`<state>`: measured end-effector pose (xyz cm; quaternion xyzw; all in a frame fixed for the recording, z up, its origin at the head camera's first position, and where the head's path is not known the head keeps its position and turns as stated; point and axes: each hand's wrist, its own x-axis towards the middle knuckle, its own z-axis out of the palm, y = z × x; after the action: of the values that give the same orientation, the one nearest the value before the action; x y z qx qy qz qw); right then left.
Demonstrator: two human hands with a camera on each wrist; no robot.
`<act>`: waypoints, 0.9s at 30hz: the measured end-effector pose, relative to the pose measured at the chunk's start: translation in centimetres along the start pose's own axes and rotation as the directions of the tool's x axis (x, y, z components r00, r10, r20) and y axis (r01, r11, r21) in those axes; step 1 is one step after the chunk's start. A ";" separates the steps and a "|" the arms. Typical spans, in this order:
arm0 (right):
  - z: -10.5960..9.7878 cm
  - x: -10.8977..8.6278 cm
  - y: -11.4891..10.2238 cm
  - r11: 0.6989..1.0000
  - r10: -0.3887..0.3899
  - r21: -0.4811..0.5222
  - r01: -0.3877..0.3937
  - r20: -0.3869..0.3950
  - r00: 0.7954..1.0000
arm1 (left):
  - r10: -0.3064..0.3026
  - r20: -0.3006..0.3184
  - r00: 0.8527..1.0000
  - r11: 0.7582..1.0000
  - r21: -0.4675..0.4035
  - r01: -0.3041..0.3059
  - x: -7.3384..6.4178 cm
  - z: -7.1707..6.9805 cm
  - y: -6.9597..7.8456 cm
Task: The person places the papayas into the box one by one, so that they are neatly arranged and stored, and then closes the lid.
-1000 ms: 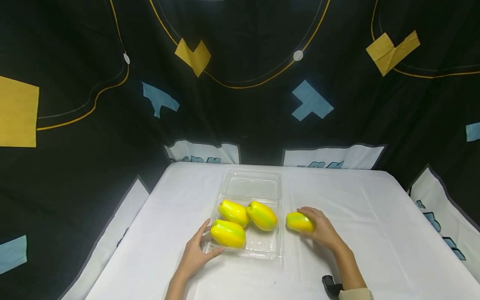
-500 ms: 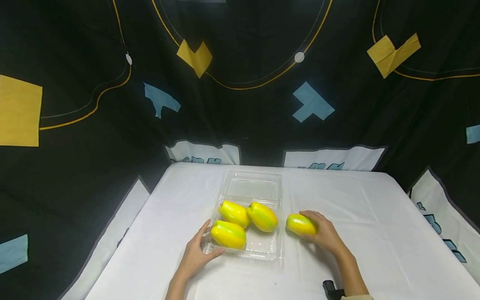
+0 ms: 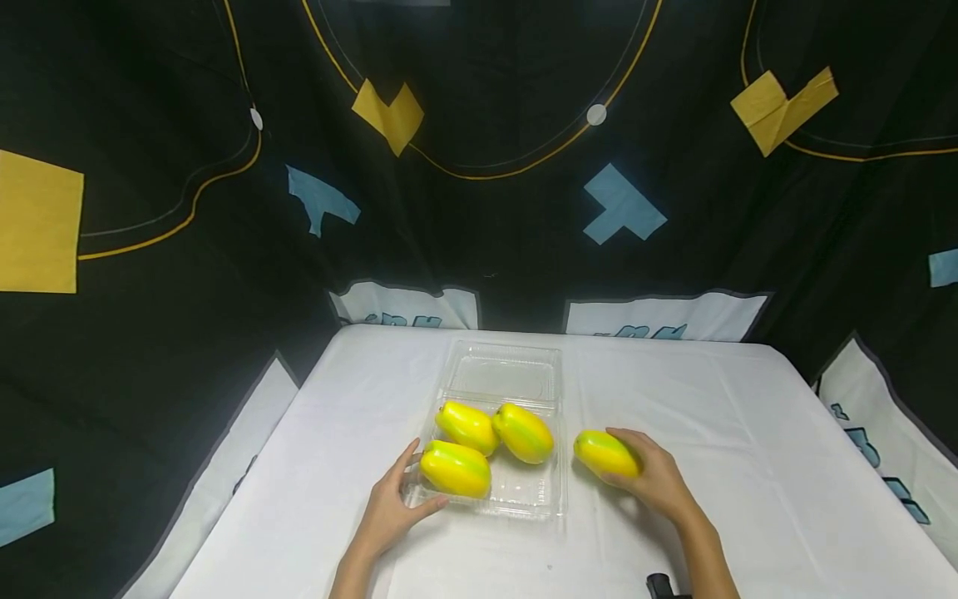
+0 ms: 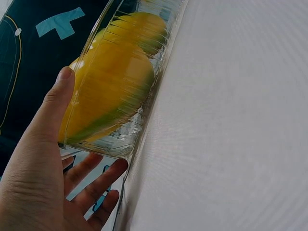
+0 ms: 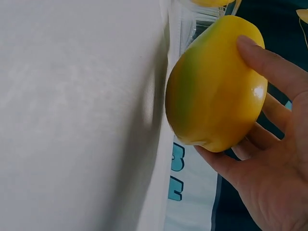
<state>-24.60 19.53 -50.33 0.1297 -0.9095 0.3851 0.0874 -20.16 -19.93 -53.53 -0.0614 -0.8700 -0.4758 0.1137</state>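
My right hand point(image 3: 659, 474) holds a yellow fruit with green streaks point(image 3: 604, 453), papaya-like in shape, just right of a clear plastic clamshell box point(image 3: 524, 497). In the right wrist view, the thumb lies along one side of this fruit point(image 5: 216, 86) and the fingers curl behind it. My left hand point(image 3: 392, 507) is at the box's near left corner, its thumb by the front edge and its spread, fairly straight fingers by the left side. Inside the box's base lie a front-left fruit point(image 3: 456, 468), a back-left fruit point(image 3: 467, 427) and a right-hand fruit point(image 3: 524, 433), all alike.
The box's lid point(image 3: 501, 372) lies folded back, away from me. White cloth covers the table point(image 3: 711, 416). Behind it hangs a black curtain point(image 3: 479, 233) with yellow and blue patches. A black device point(image 3: 660, 586) shows near the right wrist at the bottom edge.
My right hand has drawn the held fruit slightly to the right and towards me, and the fruit has turned a little. The left hand and the box stay put.
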 end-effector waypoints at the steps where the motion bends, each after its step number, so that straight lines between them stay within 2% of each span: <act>1: -0.1 -0.1 -0.1 1.000 0.008 0.001 -0.008 -0.004 1.000 | 0.005 0.000 1.000 1.000 0.001 -0.005 0.0 0.0 0.0; 6: -0.4 -0.5 -0.6 1.000 0.028 0.011 -0.028 -0.032 0.999 | 0.000 0.006 1.000 1.000 0.003 0.000 0.0 0.0 0.1; 12: -0.9 -0.8 -1.6 0.999 -0.004 0.045 0.008 -0.085 0.996 | -0.013 0.014 1.000 1.000 0.005 0.013 -0.1 0.0 -0.1; 20: -1.3 -0.6 -4.5 0.981 -0.129 0.127 0.147 -0.144 0.981 | 0.005 0.008 1.000 1.000 0.004 -0.005 -0.1 0.1 -0.3; 27: -0.3 0.0 -7.4 0.951 -0.236 0.176 0.255 -0.121 0.964 | 0.020 0.002 1.000 1.000 -0.001 -0.020 0.0 0.0 -0.3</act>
<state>-22.38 14.77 -45.11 0.2304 -0.8399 0.4624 0.1667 -20.22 -20.06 -53.82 -0.0704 -0.8691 -0.4752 0.1176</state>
